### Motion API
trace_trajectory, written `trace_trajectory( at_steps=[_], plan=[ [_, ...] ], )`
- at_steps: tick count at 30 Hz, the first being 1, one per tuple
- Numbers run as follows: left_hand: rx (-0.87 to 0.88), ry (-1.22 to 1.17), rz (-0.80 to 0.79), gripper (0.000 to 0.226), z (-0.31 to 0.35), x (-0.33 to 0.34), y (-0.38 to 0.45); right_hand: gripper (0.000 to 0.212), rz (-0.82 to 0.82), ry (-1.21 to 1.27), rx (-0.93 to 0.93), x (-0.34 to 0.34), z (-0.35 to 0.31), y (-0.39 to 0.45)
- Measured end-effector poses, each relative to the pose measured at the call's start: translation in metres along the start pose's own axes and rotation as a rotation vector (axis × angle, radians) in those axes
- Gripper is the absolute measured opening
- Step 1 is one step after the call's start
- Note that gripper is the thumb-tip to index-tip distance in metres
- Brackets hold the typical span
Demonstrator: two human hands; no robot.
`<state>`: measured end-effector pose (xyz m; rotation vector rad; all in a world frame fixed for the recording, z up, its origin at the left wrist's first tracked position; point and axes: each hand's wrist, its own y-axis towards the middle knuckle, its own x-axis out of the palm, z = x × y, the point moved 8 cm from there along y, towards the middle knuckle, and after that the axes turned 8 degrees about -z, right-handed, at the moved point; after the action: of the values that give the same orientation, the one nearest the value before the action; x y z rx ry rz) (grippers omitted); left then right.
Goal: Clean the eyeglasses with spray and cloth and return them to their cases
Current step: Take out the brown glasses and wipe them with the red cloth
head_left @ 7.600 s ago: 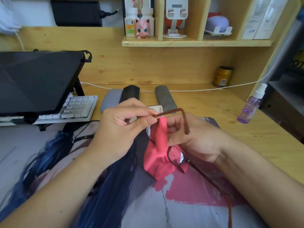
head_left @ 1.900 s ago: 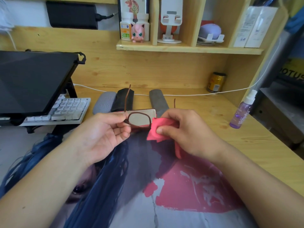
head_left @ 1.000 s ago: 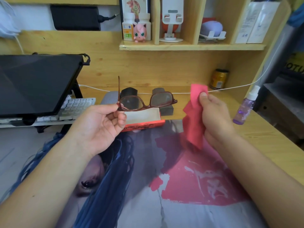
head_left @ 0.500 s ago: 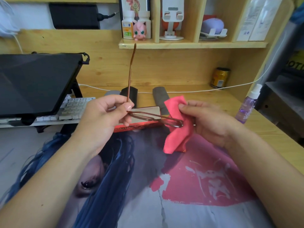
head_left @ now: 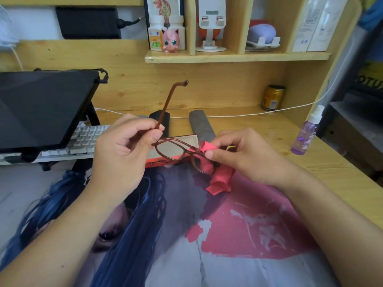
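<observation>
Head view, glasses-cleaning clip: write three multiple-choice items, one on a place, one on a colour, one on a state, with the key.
1. Where does the spray bottle stand?
A. on the desk, at its right side
B. on the shelf
C. on the keyboard

2. What colour is the cloth?
A. blue
B. red
C. white

3. How is the eyeglasses temple by the left hand?
A. folded flat
B. broken off
C. unfolded, pointing up

Key: 1 A, the bottle stands by the desk's right edge; 2 B, the cloth pinched by the right hand is red; 3 C, the temple rises above the fingers.

A dark tilted screen (head_left: 41, 106) stands over a white keyboard (head_left: 83, 139); a gold can (head_left: 273, 97) sits by the desk's back wall
</observation>
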<state>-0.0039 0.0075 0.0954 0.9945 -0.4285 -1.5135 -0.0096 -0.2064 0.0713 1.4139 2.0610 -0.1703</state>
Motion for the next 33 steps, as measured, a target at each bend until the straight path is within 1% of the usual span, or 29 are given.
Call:
trace_trajectory(
  at_steps=[3, 6, 8, 10, 12, 13, 16, 18, 19, 20, 22, 23, 25, 27, 28, 29, 30, 31, 33],
  plan=[
    [0.010, 0.005, 0.002, 0.026, -0.001, -0.001, 0.000, 0.007, -0.020, -0.133, -0.064, 0.006, -0.005, 0.000],
    [0.021, 0.008, -0.009, 0.020, -0.002, 0.001, -0.001, 0.017, 0.019, -0.290, -0.154, 0.005, -0.009, 0.000],
    [0.030, 0.026, 0.009, 0.023, -0.002, 0.000, -0.001, 0.018, 0.039, -0.303, -0.175, 0.001, -0.010, 0.000],
    [0.030, 0.034, 0.027, 0.021, -0.002, -0.001, -0.002, 0.014, 0.027, -0.274, -0.156, -0.001, -0.009, 0.000],
    [0.058, 0.081, 0.037, 0.011, 0.000, -0.003, -0.003, 0.010, -0.012, -0.209, -0.132, 0.001, -0.007, 0.001],
    [0.086, 0.132, 0.045, 0.009, 0.004, -0.003, -0.004, 0.012, -0.031, -0.162, -0.117, 0.003, -0.005, 0.001],
    [0.196, 0.261, 0.079, 0.012, 0.018, -0.006, -0.007, 0.019, -0.091, -0.024, -0.044, 0.005, 0.004, 0.001],
    [0.301, 0.322, 0.078, 0.013, 0.029, -0.005, -0.009, 0.016, -0.110, 0.066, -0.004, 0.004, 0.011, 0.001],
    [0.361, 0.353, 0.067, 0.012, 0.035, -0.004, -0.011, 0.013, -0.090, 0.121, -0.004, 0.001, 0.013, 0.002],
    [0.417, 0.379, 0.053, 0.012, 0.041, -0.002, -0.012, 0.010, -0.053, 0.180, -0.013, -0.004, 0.014, 0.002],
    [0.499, 0.411, 0.029, 0.012, 0.050, 0.000, -0.014, 0.014, 0.060, 0.279, -0.031, -0.017, 0.019, 0.002],
    [0.522, 0.420, 0.026, 0.012, 0.053, 0.001, -0.015, 0.015, 0.128, 0.330, -0.025, -0.023, 0.022, 0.002],
    [0.542, 0.422, 0.032, 0.011, 0.056, -0.001, -0.016, 0.008, 0.292, 0.443, 0.033, -0.037, 0.037, 0.001],
    [0.540, 0.409, 0.051, 0.012, 0.057, -0.002, -0.016, 0.010, 0.459, 0.464, 0.121, -0.050, 0.051, -0.003],
    [0.535, 0.398, 0.064, 0.010, 0.057, -0.003, -0.016, 0.013, 0.511, 0.432, 0.148, -0.054, 0.054, -0.005],
    [0.520, 0.383, 0.079, 0.010, 0.056, -0.004, -0.016, 0.016, 0.526, 0.409, 0.165, -0.056, 0.056, -0.006],
    [0.497, 0.367, 0.094, 0.011, 0.055, -0.005, -0.016, 0.020, 0.500, 0.412, 0.167, -0.054, 0.055, -0.005],
    [0.468, 0.355, 0.103, 0.012, 0.052, -0.006, -0.016, 0.025, 0.439, 0.446, 0.153, -0.048, 0.054, -0.002],
    [0.407, 0.339, 0.116, 0.011, 0.047, -0.009, -0.015, 0.028, 0.270, 0.568, 0.097, -0.032, 0.043, 0.002]
  ],
)
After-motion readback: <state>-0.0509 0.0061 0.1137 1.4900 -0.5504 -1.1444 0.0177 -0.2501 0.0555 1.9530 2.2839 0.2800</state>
